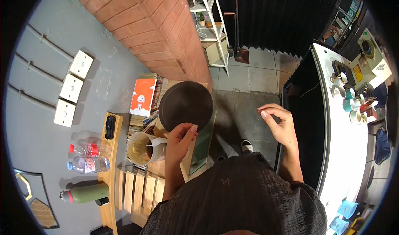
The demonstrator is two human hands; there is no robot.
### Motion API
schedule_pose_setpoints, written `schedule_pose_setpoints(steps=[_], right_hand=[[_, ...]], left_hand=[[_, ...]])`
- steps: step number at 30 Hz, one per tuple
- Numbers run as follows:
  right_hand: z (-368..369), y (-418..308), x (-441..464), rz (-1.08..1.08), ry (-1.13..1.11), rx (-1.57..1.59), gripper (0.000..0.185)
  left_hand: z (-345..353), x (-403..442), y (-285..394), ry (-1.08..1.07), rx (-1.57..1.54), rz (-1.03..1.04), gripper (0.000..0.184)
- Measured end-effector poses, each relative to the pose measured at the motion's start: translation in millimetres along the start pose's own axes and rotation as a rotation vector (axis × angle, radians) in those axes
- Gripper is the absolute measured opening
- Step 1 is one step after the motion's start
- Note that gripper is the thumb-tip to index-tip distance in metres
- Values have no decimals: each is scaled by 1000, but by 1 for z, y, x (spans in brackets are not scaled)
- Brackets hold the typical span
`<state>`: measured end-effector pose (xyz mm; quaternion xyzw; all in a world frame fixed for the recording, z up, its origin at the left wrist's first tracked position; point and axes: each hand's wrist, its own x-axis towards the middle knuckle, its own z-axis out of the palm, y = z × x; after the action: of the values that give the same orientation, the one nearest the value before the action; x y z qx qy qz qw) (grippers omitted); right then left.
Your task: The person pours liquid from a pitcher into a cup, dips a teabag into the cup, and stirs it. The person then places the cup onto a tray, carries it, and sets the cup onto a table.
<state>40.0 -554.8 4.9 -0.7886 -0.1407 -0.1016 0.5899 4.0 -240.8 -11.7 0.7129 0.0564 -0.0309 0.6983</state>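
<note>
My left hand [181, 142] is held over the near edge of a round dark disc [186, 105], thumb and fingertips pressed together; anything between them is too small to make out. To its left stands a clear plastic pitcher [139, 147] with a white handle. My right hand [281, 123] hangs above the grey floor, with thumb and index finger pinched close. A tiny reddish spot shows at those fingertips, too small to identify. The two hands are well apart.
An orange notebook [143, 97] lies on stacked books. Two plastic bottles [88, 164] and a green bottle [88, 193] are by a wooden shelf [110, 168] at left. A white counter [344, 139] with several cups is at right. A white rack [213, 31] stands ahead.
</note>
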Motion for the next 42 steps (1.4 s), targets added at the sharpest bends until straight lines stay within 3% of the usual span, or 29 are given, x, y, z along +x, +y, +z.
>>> schedule_pose_setpoints(steps=[14,26,35,42], right_hand=[[63,-4,-13,71,-52,-10,6],[65,-8,-12,63,-35,-16,7],[16,15,-21,128,151,37,16],[-80,42,-24,114,265,36,25]], left_hand=[[-52,-7,-24,-16,47,-64,16],[-56,-6,-21,-4,80,-53,16],[-2,24,-13,-102,88,-38,15],[97,70,5,-221,138,-37,15]])
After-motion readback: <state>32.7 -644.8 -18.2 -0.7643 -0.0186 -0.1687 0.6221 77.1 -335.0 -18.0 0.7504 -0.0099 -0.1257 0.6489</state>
